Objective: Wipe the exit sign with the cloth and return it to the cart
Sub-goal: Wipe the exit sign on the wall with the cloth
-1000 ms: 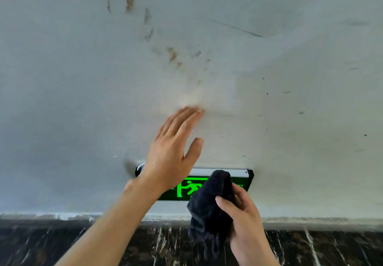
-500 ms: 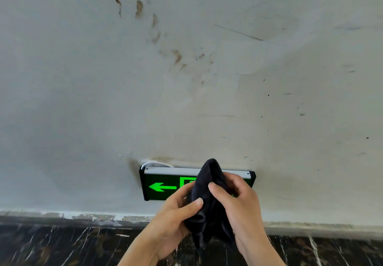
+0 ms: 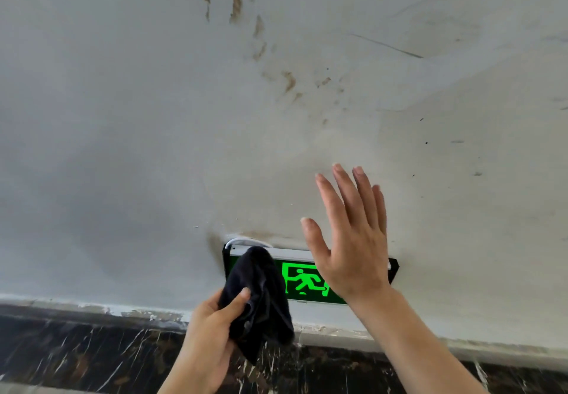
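Low on the stained grey wall [image 3: 153, 147], just above the dark marbled skirting [image 3: 92, 353], sits the black-framed, green-lit exit sign [image 3: 302, 281]. The left hand [image 3: 209, 341] grips a bunched black cloth [image 3: 261, 298] against the sign's left end. The right hand [image 3: 350, 240] is spread flat and empty, over the wall and the sign's right part. Wiping looks to be in hand; next the cloth likely needs sweeping rightward, with the right hand clear. The cart is not in view.

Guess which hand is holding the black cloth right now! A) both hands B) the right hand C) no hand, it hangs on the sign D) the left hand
D: the left hand grips the black cloth in front of the exit sign, while the right hand is open and empty.
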### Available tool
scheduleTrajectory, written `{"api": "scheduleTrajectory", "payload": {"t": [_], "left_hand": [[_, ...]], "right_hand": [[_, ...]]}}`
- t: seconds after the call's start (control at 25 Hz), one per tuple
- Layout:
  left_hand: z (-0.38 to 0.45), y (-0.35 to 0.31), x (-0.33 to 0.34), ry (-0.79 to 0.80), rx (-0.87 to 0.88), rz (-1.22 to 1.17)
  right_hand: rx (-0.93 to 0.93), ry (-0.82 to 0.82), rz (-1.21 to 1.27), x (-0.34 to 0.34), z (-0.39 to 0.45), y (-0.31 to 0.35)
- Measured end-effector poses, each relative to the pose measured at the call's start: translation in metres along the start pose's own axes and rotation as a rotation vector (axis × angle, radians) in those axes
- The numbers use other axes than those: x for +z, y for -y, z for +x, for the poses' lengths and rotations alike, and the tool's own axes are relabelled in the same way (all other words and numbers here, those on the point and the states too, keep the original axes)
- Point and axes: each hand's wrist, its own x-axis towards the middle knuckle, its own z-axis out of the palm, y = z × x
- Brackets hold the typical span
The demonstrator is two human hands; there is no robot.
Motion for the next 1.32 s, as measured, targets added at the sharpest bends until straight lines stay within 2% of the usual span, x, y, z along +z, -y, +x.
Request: {"api": "scheduleTrajectory", "payload": {"t": [0.2, 0.36, 0.48, 0.64, 0.76, 0.88, 1.12, 1.32], "left_hand": [[0.015, -0.016, -0.043, -0.303, 0.126, 0.007], [0.032, -0.030, -0.055, -0.373, 0.212, 0.076], [0.043, -0.033, -0.049, -0.456, 0.339, 0.303], [0.056, -0.032, -0.032, -0.579, 0.652, 0.773], [0.068, -0.022, -0.025, -0.535, 0.747, 0.939], [0.075, -0.009, -0.027, -0.501, 0.716, 0.947], [0.077, 0.016, -0.032, -0.527, 0.483, 0.688], [0.087, 0.041, -0.049, -0.514, 0.319, 0.733]], "right_hand": [[-0.245, 0.028, -0.183, 0.040, 0.033, -0.009], [-0.306, 0.019, -0.309, 0.067, 0.045, -0.020], [-0.323, -0.079, -0.346, 0.080, 0.046, -0.027], [-0.355, -0.160, -0.365, 0.086, 0.045, -0.028], [-0.363, -0.194, -0.381, 0.089, 0.046, -0.030], [-0.367, -0.222, -0.391, 0.092, 0.046, -0.030], [-0.360, -0.273, -0.383, 0.095, 0.047, -0.031], [-0.363, -0.282, -0.406, 0.097, 0.048, -0.031]]}}
